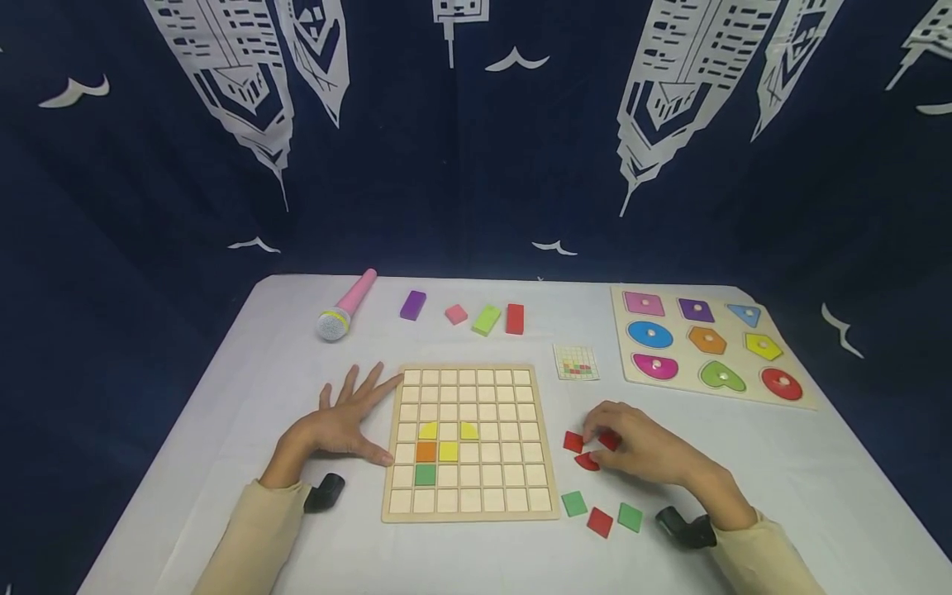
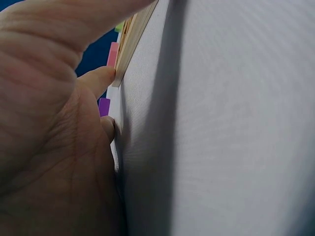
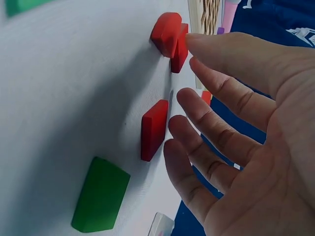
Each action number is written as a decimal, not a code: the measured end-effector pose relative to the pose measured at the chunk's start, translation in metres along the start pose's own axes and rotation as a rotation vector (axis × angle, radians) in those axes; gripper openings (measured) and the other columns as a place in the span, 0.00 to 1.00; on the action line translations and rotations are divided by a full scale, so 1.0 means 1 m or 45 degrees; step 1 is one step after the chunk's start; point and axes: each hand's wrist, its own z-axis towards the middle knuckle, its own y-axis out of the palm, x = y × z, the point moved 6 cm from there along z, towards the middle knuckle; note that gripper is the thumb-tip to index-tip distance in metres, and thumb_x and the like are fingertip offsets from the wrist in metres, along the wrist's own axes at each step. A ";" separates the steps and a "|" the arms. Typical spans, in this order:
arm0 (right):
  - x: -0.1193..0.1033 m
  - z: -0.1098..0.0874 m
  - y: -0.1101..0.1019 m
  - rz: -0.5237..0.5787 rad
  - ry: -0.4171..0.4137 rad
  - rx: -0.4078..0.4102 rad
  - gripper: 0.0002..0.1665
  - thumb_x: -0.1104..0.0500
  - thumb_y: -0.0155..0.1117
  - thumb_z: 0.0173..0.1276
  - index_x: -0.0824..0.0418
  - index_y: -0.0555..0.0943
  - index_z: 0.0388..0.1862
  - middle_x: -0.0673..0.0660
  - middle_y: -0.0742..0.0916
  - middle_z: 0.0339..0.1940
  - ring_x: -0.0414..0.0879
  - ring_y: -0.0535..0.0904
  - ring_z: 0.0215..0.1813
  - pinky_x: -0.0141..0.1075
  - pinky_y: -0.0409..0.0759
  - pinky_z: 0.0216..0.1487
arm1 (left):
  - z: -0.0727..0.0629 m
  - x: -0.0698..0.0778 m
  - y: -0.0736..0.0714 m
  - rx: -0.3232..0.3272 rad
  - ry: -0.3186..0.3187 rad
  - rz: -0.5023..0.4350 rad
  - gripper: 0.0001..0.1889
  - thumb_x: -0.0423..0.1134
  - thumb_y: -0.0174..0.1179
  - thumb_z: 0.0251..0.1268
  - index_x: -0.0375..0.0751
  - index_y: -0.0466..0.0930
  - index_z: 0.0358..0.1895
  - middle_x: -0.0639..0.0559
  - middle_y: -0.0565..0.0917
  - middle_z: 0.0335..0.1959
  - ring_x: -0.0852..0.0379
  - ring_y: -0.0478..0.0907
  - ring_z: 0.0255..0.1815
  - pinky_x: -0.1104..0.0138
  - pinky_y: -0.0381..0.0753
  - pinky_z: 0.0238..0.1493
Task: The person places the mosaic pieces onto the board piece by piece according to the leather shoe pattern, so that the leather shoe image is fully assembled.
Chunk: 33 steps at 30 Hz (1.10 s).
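Note:
A wooden grid board (image 1: 494, 499) lies mid-table, with yellow pieces (image 1: 449, 451), an orange square (image 1: 426, 451) and a green square (image 1: 425, 474) in its cells. My left hand (image 1: 338, 426) is spread beside it, thumb and index fingertip at its left edge. Right of the board, my right hand (image 1: 643, 446) is over loose red pieces, its thumb tip close to a red round-edged piece (image 3: 166, 33). In the right wrist view its fingers are bent and apart, holding nothing. A red square (image 3: 155, 130) and a green piece (image 3: 101, 196) lie below those fingers.
Near the board's lower right lie two green squares (image 1: 574, 503) and a red one (image 1: 600, 522). A small pattern card (image 1: 576, 352) and a shape puzzle (image 1: 684, 382) are farther back. Several coloured blocks (image 1: 487, 320) and a pink toy microphone (image 1: 349, 306) line the far side.

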 end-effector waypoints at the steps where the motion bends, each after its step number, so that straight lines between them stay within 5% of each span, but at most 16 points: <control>1: -0.001 0.001 0.000 -0.001 -0.009 0.001 0.11 0.59 0.76 0.59 0.48 0.83 0.38 0.45 0.84 0.47 0.44 0.75 0.50 0.43 0.82 0.54 | 0.000 0.000 0.000 0.001 -0.001 0.000 0.70 0.62 0.81 0.30 0.54 0.47 0.82 0.40 0.33 0.83 0.30 0.20 0.80 0.27 0.20 0.68; 23: -0.031 0.028 0.012 -0.100 0.029 0.036 0.11 0.62 0.77 0.56 0.54 0.84 0.37 0.45 0.81 0.31 0.41 0.72 0.37 0.33 0.77 0.39 | 0.000 0.001 0.000 0.000 -0.007 0.018 0.70 0.62 0.81 0.31 0.54 0.47 0.82 0.40 0.34 0.83 0.30 0.21 0.80 0.27 0.20 0.69; 33: -0.107 0.049 0.034 -0.036 -0.293 -0.013 0.07 0.61 0.74 0.59 0.57 0.85 0.37 0.46 0.84 0.32 0.38 0.74 0.34 0.28 0.77 0.38 | 0.000 0.001 0.000 -0.002 -0.009 0.010 0.70 0.63 0.81 0.30 0.54 0.47 0.81 0.40 0.33 0.83 0.30 0.20 0.80 0.27 0.20 0.69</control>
